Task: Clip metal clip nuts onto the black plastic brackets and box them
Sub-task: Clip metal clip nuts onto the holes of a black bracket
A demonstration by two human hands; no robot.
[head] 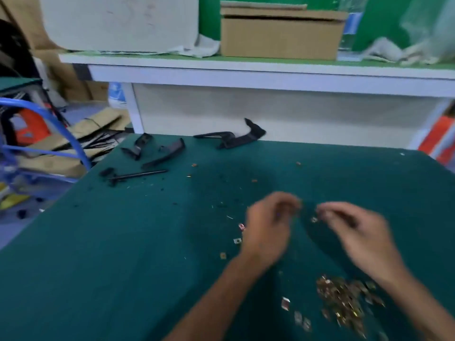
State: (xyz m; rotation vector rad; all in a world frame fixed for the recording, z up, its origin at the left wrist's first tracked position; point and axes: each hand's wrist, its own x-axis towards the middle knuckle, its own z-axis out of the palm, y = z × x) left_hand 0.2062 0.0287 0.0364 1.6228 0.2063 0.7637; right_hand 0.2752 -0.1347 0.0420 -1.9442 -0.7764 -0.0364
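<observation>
Head view, brassy clip nuts [344, 301] heaped, black brackets [231, 137] afar, both hands' grip blurred, cannot tell

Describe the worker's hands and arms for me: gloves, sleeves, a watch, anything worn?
Nothing worn shows. The left hand and the right hand are both bare, with no gloves. Both forearms are bare too, right down to the picture's bottom edge: no sleeves, watch or wristband. The picture is too blurred to tell about rings.

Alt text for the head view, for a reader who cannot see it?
Two hands, left and right, hover blurred over a green table, fingers curled, near a pile of clip nuts. Black brackets lie at the far edge; a cardboard box sits on a shelf behind.
</observation>
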